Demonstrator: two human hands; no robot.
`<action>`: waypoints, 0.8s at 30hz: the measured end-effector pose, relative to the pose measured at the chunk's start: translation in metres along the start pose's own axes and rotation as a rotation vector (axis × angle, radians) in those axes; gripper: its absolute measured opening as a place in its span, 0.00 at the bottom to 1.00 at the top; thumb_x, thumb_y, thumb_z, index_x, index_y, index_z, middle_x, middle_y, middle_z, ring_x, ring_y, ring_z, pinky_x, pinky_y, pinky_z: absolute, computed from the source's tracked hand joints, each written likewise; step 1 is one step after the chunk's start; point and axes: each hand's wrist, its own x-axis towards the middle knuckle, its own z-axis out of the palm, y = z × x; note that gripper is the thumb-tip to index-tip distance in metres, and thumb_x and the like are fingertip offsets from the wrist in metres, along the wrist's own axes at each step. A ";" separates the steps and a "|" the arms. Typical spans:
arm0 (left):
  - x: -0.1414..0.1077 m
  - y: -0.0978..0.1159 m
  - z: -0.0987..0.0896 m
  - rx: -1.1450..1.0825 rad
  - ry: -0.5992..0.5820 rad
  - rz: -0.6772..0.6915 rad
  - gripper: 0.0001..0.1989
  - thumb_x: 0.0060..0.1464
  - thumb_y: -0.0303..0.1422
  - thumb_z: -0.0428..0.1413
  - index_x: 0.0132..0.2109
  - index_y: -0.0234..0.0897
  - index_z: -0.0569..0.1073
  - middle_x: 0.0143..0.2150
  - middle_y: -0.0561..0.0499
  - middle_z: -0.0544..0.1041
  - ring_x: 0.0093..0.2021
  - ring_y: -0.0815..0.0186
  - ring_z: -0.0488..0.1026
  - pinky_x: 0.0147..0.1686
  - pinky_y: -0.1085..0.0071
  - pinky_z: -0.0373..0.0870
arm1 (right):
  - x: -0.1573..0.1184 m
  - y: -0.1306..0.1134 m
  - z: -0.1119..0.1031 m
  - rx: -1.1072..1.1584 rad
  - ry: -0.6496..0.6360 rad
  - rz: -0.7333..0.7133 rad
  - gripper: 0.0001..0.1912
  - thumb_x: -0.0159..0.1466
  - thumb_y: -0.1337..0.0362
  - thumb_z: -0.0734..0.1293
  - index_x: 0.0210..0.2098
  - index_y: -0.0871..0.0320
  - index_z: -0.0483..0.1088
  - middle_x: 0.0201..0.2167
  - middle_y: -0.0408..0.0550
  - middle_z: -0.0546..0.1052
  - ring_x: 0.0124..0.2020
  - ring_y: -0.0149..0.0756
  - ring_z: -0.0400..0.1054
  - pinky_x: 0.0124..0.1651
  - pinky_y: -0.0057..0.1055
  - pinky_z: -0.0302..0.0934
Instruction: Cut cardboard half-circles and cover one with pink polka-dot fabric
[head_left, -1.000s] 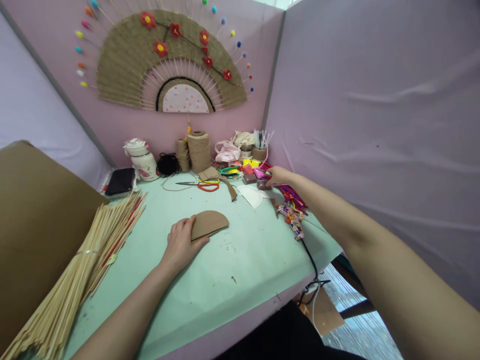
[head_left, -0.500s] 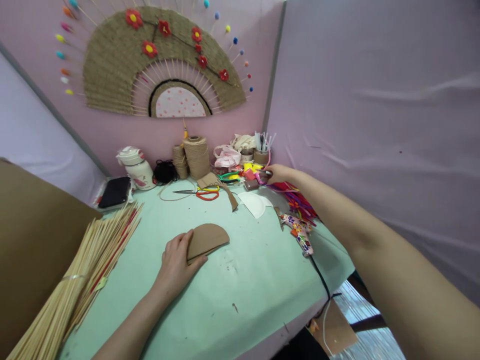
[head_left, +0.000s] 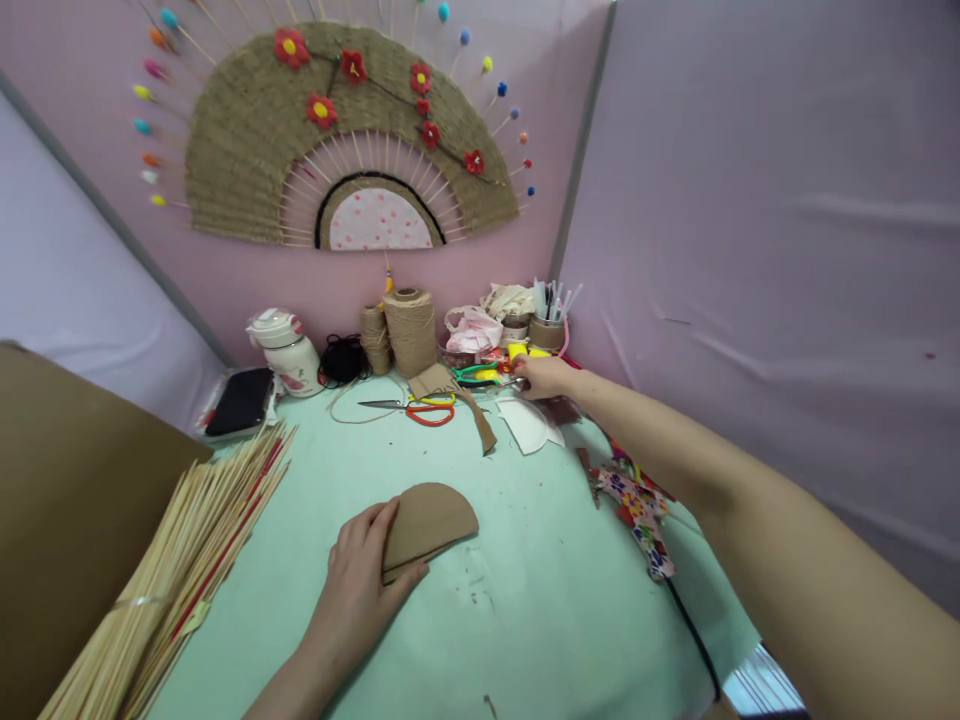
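Note:
My left hand [head_left: 367, 560] is closed on the left end of a half-round piece of brown cardboard [head_left: 431, 525], thumb along its straight edge. Two layers seem to show along that edge. At the back right, my right hand [head_left: 546, 377] reaches down among small craft items, its fingers bent together. A thin greyish object shows at its fingertips, too small to name. Beside those fingers lie green-handled pliers [head_left: 477, 375] and small yellow pieces [head_left: 517, 352]. White cut pieces [head_left: 529, 425] lie just in front of that hand.
Red-and-yellow-handled scissors [head_left: 430, 410] and twine spools [head_left: 411, 335] are at the back. A flowered glue gun [head_left: 637, 520] with a black cord lies right, under my forearm. Bundled sticks [head_left: 172, 550] lie left. A white bottle [head_left: 285, 352] and a decorated fan [head_left: 247, 130] are behind.
My right hand has shifted from the pink and purple items at the right toward the pliers and yellow pieces. My left hand stays on the cardboard. The whole view has tilted slightly.

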 end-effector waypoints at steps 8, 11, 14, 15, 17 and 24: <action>0.000 0.002 -0.002 -0.011 -0.019 -0.003 0.30 0.54 0.40 0.57 0.63 0.43 0.60 0.58 0.43 0.68 0.57 0.50 0.64 0.55 0.51 0.63 | -0.015 0.057 -0.013 -0.076 -0.008 0.155 0.12 0.58 0.66 0.65 0.41 0.60 0.75 0.47 0.56 0.75 0.43 0.42 0.71 0.37 0.29 0.60; 0.000 0.002 -0.002 -0.020 -0.022 0.002 0.31 0.54 0.40 0.57 0.63 0.43 0.60 0.58 0.43 0.68 0.57 0.50 0.65 0.54 0.51 0.64 | -0.017 0.059 -0.013 -0.062 0.007 0.160 0.13 0.58 0.67 0.66 0.43 0.61 0.75 0.47 0.56 0.75 0.44 0.40 0.71 0.40 0.28 0.59; -0.001 0.000 -0.002 -0.022 -0.019 0.007 0.32 0.54 0.40 0.57 0.64 0.44 0.59 0.58 0.44 0.68 0.57 0.50 0.65 0.54 0.52 0.64 | -0.010 0.046 -0.012 -0.042 0.034 0.156 0.13 0.60 0.64 0.66 0.43 0.60 0.75 0.48 0.55 0.75 0.45 0.40 0.71 0.42 0.27 0.59; -0.001 0.000 -0.002 -0.021 -0.018 0.011 0.32 0.54 0.40 0.57 0.64 0.44 0.59 0.58 0.44 0.68 0.57 0.50 0.65 0.54 0.52 0.64 | -0.005 0.039 -0.011 -0.035 0.042 0.154 0.13 0.60 0.63 0.65 0.43 0.60 0.75 0.48 0.55 0.75 0.46 0.41 0.71 0.43 0.28 0.59; -0.001 0.000 -0.001 -0.018 -0.016 0.014 0.32 0.54 0.40 0.57 0.64 0.44 0.59 0.58 0.44 0.68 0.57 0.50 0.65 0.54 0.52 0.64 | 0.006 0.021 -0.009 -0.020 0.048 0.152 0.13 0.62 0.60 0.65 0.43 0.58 0.75 0.47 0.55 0.76 0.46 0.42 0.71 0.42 0.28 0.60; -0.002 0.004 -0.003 -0.019 -0.038 0.015 0.32 0.55 0.38 0.57 0.64 0.44 0.57 0.59 0.43 0.67 0.58 0.51 0.64 0.55 0.51 0.63 | 0.045 -0.042 0.004 0.029 0.045 0.202 0.29 0.54 0.48 0.71 0.52 0.55 0.69 0.46 0.54 0.78 0.44 0.47 0.73 0.38 0.31 0.62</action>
